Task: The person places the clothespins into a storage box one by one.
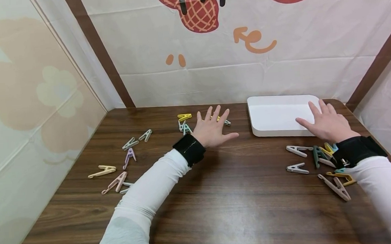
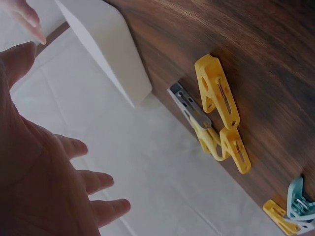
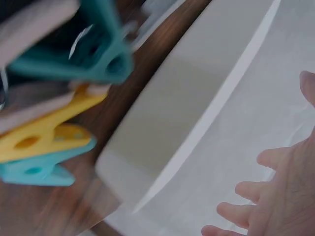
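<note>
My left hand (image 1: 212, 131) is held over the back middle of the table with its fingers spread, holding nothing. Close to its fingers are yellow clothespins (image 2: 216, 91) and a grey clothespin (image 2: 189, 105), clearest in the left wrist view. Fingers spread wide, my right hand (image 1: 330, 124) overlaps the right end of a shallow white tray (image 1: 275, 113) in the head view and grips nothing. Under and beside that wrist is a loose group of clothespins, among them a dark green clothespin (image 1: 316, 156) and a pink clothespin (image 1: 335, 188). The right wrist partly hides this group.
Further left on the brown wooden table (image 1: 234, 209) lie several scattered clothespins, including a purple clothespin (image 1: 129, 157) and a cream clothespin (image 1: 102, 171). My left forearm partly covers one. A printed cloth (image 1: 213, 83) hangs behind the table's back edge.
</note>
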A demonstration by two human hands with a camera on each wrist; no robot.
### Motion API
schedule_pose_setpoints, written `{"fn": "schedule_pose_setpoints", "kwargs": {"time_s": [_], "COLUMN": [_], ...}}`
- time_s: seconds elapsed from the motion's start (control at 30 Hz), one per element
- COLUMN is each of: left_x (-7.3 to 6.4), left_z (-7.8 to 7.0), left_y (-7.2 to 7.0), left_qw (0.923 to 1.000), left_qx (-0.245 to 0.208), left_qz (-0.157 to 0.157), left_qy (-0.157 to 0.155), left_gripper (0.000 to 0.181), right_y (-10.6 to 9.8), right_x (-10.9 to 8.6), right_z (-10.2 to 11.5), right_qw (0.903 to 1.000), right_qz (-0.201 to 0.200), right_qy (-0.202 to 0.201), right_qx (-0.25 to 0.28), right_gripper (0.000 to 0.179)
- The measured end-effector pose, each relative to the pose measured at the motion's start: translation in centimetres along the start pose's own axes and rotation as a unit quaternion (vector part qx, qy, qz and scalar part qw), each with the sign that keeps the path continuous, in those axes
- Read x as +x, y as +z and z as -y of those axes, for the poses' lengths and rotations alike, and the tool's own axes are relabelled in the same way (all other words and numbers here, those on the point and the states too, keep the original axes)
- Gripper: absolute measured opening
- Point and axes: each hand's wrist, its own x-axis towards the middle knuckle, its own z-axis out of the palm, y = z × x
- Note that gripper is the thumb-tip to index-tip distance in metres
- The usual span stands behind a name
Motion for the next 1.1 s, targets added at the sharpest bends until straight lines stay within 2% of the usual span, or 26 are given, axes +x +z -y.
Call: {"fn": "schedule_pose_setpoints", "kwargs": {"time_s": [0.17, 0.3, 0.4, 0.53, 0.67, 0.8, 0.97, 1.1], "left_x": [1.8, 3.1, 3.8, 4.8, 6.0, 7.0, 7.9, 8.7], "left_z": [-1.1, -2.4, -3.4, -4.4, -5.3, -6.3, -7.4, -7.6], "left_y": [1.0, 2.0, 2.6, 3.1, 3.3, 3.2, 3.4, 3.8], "left_qw": [0.9999, 0.9991, 0.9985, 0.9983, 0.9969, 0.9911, 0.9834, 0.9827], "left_qx": [-0.002, -0.01, -0.004, -0.012, -0.073, -0.13, -0.166, -0.166], "left_qz": [0.003, 0.013, 0.017, 0.018, 0.005, -0.024, -0.038, -0.042], "left_qy": [0.015, 0.039, 0.052, 0.054, 0.029, -0.016, -0.063, -0.07], "left_gripper": [0.09, 0.089, 0.088, 0.087, 0.083, 0.074, 0.056, 0.038], "right_y": [0.4, 1.0, 1.5, 2.0, 2.3, 2.6, 3.1, 3.1], "right_x": [0.3, 0.3, 0.3, 0.4, 0.7, 1.0, 1.3, 1.5], "right_z": [-2.4, -4.0, -4.8, -5.3, -5.4, -5.2, -5.4, -5.8], "right_qw": [0.9989, 0.9956, 0.9929, 0.9898, 0.9871, 0.9859, 0.9864, 0.9876], "right_qz": [-0.014, -0.02, -0.019, -0.011, -0.012, -0.015, -0.013, -0.009], "right_qy": [0.041, 0.077, 0.1, 0.126, 0.144, 0.151, 0.151, 0.147], "right_qx": [0.021, 0.049, 0.061, 0.067, 0.068, 0.07, 0.062, 0.054], "right_gripper": [0.097, 0.098, 0.097, 0.095, 0.092, 0.085, 0.077, 0.066]}}
